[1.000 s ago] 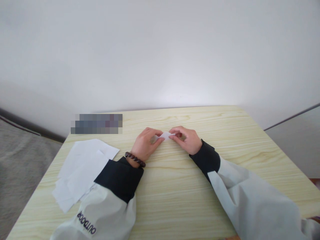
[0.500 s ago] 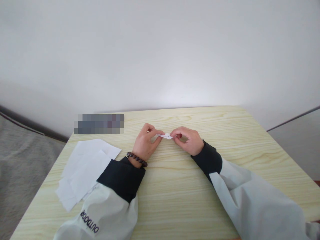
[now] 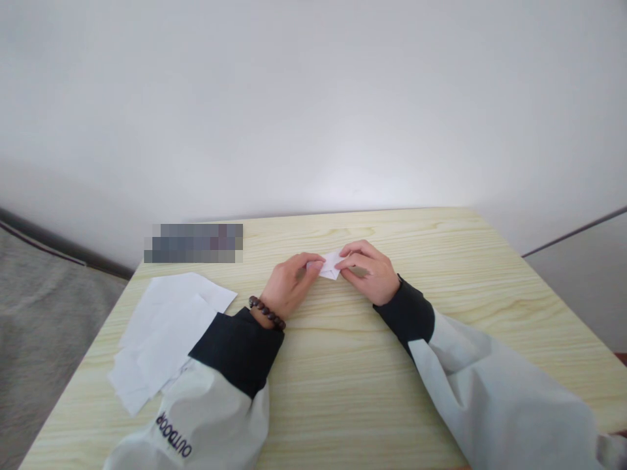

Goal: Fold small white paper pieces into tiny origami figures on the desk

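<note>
Folded paper [image 3: 331, 266]: is sitting between the two hands, over the middle of the far half of the surface [image 3: 343, 378]; it is showing crease lines and a pointed near corner, and whether it is touching the wood grain below cannot be told.
Left hand [image 3: 285, 284]: is pinching the paper's left end between thumb and forefinger; the remaining fingers are mostly hiding.
Right hand [image 3: 375, 277]: is pinching the right end, fingertips bearing on the paper near its far edge and its right side.
Bracelet [image 3: 267, 313]: is circling the left wrist, its dark beads lying just above the black cuff [image 3: 238, 352].
Sleeves: are covering both forearms in pale grey, the left sleeve [image 3: 215, 414] carrying the lettering "OUTDOOR", the right sleeve [image 3: 494, 385] wrinkling toward its own black cuff.
Loose sheets [image 3: 171, 326]: are lying overlapped at the left, white, partly passing under the left sleeve.
Pixelated patch [image 3: 193, 243]: is masking something at the far left corner.
Wall [image 3: 313, 111]: is rising pale behind the far edge.
</note>
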Available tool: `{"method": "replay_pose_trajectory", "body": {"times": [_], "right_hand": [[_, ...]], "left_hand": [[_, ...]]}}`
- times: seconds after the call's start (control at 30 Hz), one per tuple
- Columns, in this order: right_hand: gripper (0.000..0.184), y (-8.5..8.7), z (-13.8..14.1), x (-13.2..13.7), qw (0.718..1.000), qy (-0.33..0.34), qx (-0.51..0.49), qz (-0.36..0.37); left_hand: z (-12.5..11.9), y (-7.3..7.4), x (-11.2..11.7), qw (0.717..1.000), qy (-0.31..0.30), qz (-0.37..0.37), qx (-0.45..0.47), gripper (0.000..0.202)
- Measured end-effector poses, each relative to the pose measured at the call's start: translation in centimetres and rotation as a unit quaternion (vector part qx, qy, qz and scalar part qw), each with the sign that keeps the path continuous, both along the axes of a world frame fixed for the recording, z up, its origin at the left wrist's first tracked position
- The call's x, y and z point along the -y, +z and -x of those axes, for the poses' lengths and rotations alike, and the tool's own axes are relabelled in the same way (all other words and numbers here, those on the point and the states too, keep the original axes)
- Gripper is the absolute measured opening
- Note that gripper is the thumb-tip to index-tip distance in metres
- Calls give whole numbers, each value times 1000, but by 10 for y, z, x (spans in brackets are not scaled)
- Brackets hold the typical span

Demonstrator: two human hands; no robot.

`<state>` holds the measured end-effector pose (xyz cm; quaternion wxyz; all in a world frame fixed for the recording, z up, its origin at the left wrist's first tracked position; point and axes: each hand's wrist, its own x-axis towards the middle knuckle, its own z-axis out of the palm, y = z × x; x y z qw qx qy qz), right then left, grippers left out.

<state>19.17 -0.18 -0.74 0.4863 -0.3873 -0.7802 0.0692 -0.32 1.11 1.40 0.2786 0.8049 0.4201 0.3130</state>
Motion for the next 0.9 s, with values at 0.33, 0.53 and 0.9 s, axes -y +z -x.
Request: {"method": "replay_pose_trajectory", "body": {"times": [0.33, 0.53, 0.9], "right_hand": [[6, 4, 0, 2, 998, 40, 19, 47], [25, -5, 0, -1, 977, 8, -104, 187], [18, -3, 2, -1, 950, 3, -146, 277]], "left_hand": [[0, -6, -5, 995, 37, 68, 62, 35], [0, -8, -5, 988, 34, 121, 88, 30], [-2, -5, -5, 997, 37, 52, 32, 25]]}}
